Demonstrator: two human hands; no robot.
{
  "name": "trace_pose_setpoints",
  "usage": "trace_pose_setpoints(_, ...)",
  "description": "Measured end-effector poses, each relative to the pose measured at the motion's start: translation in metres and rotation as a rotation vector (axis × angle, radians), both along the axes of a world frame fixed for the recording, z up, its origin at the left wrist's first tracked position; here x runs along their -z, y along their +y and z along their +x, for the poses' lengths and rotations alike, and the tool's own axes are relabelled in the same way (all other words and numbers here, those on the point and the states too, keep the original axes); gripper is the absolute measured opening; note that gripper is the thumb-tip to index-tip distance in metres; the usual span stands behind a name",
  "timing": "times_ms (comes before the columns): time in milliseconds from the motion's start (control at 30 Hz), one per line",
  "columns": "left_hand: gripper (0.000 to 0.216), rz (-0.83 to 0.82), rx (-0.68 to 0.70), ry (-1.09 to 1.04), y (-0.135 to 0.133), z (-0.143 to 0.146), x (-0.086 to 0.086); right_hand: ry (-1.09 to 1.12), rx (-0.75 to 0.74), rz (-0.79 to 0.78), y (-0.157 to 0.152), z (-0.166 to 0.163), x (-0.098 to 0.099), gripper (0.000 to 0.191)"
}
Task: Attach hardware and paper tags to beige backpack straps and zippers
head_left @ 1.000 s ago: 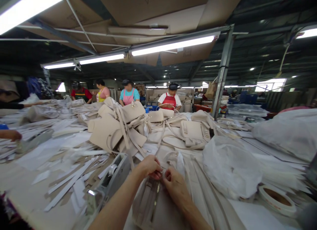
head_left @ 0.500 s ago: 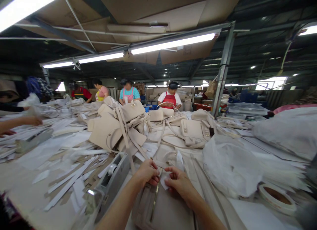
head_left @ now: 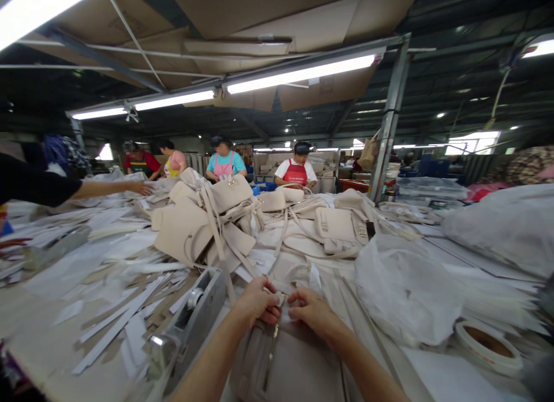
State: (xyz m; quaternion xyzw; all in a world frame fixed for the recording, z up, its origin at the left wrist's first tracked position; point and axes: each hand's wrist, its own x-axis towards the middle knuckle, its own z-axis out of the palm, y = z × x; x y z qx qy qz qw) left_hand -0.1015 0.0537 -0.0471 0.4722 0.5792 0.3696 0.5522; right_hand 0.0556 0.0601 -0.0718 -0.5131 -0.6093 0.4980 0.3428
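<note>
A beige handbag (head_left: 305,361) lies in front of me, with a gold metal zip (head_left: 270,356) running away from me along it. My left hand (head_left: 259,303) is closed in a pinch at the far end of the zip, on a small pale tab there. Just across from it, my right hand (head_left: 315,314) has its fingers curled and pressed together at the same spot. Whatever lies between those fingertips is too small to make out.
Several beige bags (head_left: 186,229) with straps are heaped ahead. A grey tape dispenser (head_left: 194,315) stands left, beside paper strips (head_left: 123,315). Right are a plastic bag (head_left: 402,292) and a tape roll (head_left: 489,347). A co-worker's arm (head_left: 108,188) reaches in from the left; others work opposite.
The white scrap of paper under my right fingers is no longer visible. My hands stay almost in place. On the left, a co-worker's arm has stretched farther over the table.
</note>
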Motion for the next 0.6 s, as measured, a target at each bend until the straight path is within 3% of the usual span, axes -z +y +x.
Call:
trace_pose_setpoints(267,0.02,0.061,-0.044,0.001,-0.01,0.006,0.006,0.183,0.046,0.004,-0.004,-0.007,0.012,0.035)
trace_pose_setpoints(400,0.017,0.069,-0.058,0.025,-0.012,0.006,0.006,0.219,0.186,0.001,-0.007,-0.01,0.023,0.028)
trace_pose_setpoints(600,0.009,0.074,-0.058,0.115,-0.011,0.012,-0.001,0.158,0.356,0.195,-0.018,-0.01,0.036,0.023)
